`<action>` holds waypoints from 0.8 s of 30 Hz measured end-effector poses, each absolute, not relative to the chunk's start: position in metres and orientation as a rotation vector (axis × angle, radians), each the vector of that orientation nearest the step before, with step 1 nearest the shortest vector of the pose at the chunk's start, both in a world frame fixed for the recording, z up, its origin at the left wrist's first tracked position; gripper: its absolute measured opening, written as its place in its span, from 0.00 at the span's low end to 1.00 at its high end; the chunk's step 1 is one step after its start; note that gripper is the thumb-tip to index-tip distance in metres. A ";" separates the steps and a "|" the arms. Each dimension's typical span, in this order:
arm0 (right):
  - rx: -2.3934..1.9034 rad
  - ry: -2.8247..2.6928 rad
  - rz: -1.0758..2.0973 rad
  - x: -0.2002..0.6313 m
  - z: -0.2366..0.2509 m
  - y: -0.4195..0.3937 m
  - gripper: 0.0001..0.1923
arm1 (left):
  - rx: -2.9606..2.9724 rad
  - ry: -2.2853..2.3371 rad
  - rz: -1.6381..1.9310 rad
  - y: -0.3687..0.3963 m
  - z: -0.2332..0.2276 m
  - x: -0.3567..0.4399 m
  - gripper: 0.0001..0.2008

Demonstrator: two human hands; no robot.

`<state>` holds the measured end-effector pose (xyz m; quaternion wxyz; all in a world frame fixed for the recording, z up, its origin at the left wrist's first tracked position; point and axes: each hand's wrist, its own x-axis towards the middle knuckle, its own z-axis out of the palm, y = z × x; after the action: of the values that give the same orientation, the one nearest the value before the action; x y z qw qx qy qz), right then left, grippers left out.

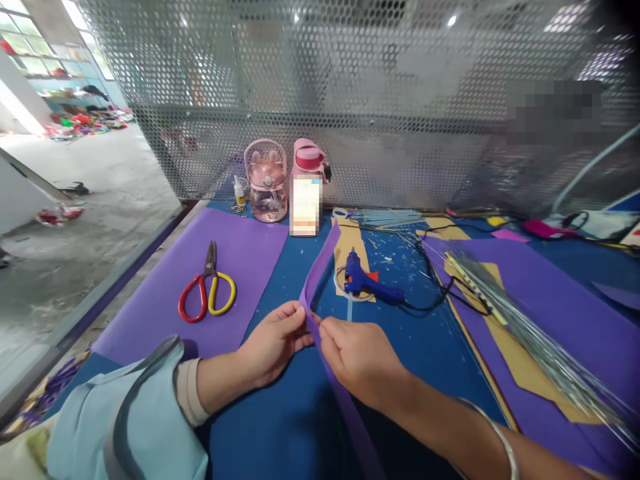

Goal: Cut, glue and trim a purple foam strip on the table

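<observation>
A long purple strip (321, 265), which could be foam sheet or paper, runs between my two hands above the blue tabletop. My left hand (280, 333) pinches it with the thumb on top. Close on the right, my right hand (357, 353) is closed on the same strip, fingers curled in. One end of the strip rises away from me toward the back; the other hangs down toward the front edge. Beyond my right hand lies a blue hot glue gun (373, 283) with its nozzle pointing to the back. Scissors (209, 283) with one red and one yellow handle lie to the left.
The scissors rest on a purple sheet (165, 267). Behind stand a pink clear bottle (269, 190), a second pink bottle (307, 157), a phone (305, 207) and a small glue bottle (239, 193). Thin wires (545, 353) lie at right. A perforated metal panel (350, 73) closes the back.
</observation>
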<state>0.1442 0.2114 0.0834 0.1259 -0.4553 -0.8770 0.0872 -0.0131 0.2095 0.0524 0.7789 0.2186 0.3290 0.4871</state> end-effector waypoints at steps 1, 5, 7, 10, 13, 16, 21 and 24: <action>-1.334 -2.549 0.247 0.147 0.087 0.212 0.16 | 0.456 0.748 1.070 0.211 0.057 -0.015 0.08; -1.359 -2.430 0.214 0.171 0.108 0.221 0.17 | 0.403 0.910 0.945 0.220 0.082 -0.036 0.10; -1.399 -2.392 0.162 0.192 0.119 0.228 0.17 | 0.414 1.006 0.812 0.220 0.093 -0.053 0.11; -1.605 -2.477 0.089 0.230 0.124 0.240 0.17 | 0.518 1.139 0.757 0.215 0.097 -0.077 0.13; -1.876 -2.564 0.025 0.264 0.115 0.251 0.15 | 0.606 1.195 0.822 0.210 0.091 -0.090 0.13; -1.860 -2.557 -0.138 0.270 0.103 0.263 0.34 | 0.561 1.170 0.903 0.214 0.084 -0.088 0.11; -1.673 -2.494 -0.323 0.230 0.082 0.284 0.53 | 0.650 1.128 0.874 0.220 0.081 -0.061 0.15; -1.666 -2.467 -0.084 0.212 0.067 0.295 0.56 | 0.855 1.178 0.726 0.212 0.080 -0.053 0.16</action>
<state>0.2123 0.2955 0.0668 0.0817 -0.5576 -0.8256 -0.0281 -0.0530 0.2118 0.0796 0.6871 0.3821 0.5261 0.3242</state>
